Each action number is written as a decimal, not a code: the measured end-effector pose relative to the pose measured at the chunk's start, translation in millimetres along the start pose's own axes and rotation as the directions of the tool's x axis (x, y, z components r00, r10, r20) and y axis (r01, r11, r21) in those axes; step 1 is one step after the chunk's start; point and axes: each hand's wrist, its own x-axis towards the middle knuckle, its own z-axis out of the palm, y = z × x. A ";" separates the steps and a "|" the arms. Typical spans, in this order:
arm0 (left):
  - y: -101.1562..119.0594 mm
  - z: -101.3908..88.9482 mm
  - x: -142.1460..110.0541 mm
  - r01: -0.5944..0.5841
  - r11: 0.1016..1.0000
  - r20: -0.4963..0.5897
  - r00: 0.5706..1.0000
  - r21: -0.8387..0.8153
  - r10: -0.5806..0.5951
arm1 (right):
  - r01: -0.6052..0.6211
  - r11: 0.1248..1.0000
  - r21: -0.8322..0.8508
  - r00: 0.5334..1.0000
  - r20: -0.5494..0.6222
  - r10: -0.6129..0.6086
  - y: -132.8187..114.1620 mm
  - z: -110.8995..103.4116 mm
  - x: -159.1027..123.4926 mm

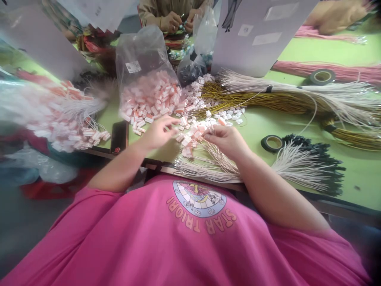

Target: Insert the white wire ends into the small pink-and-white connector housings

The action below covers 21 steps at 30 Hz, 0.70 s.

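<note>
My left hand [160,132] hovers at the near edge of the pile of orange-and-white plastic connectors [157,97], its fingers apart with nothing visible in them. To its right, my right hand [226,140] has thumb and fingers pinched together; what they hold is too small to make out. Between the hands lie loose pink-white connectors [188,139] and small white connector housings [193,126]. Below my right hand a bundle of white wires [208,171] runs along the table's front edge, some strands passing under the hand.
A clear plastic bag [143,51] stands behind the pile. A phone [119,137] lies left. Black tape [272,143], white wires with black connectors [315,167] and yellow-brown wire bundles [268,100] lie right. Another person's hands [178,22] work across the table. Connectors with wires [74,119] fill the far left.
</note>
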 end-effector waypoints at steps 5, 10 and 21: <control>-75.8 -40.6 19.1 0.321 0.848 -0.234 0.942 0.422 -0.241 | -0.097 0.983 0.159 0.995 0.019 0.095 2.6 1.6 -0.5; -111.8 -49.9 44.6 0.393 0.762 -0.239 0.919 0.515 -0.312 | -0.106 0.975 0.193 0.994 0.030 0.103 5.2 4.0 -0.5; -120.6 -36.4 66.4 0.386 0.784 -0.198 0.923 0.486 -0.331 | -0.166 0.926 0.339 0.983 0.131 0.128 4.5 -2.0 2.0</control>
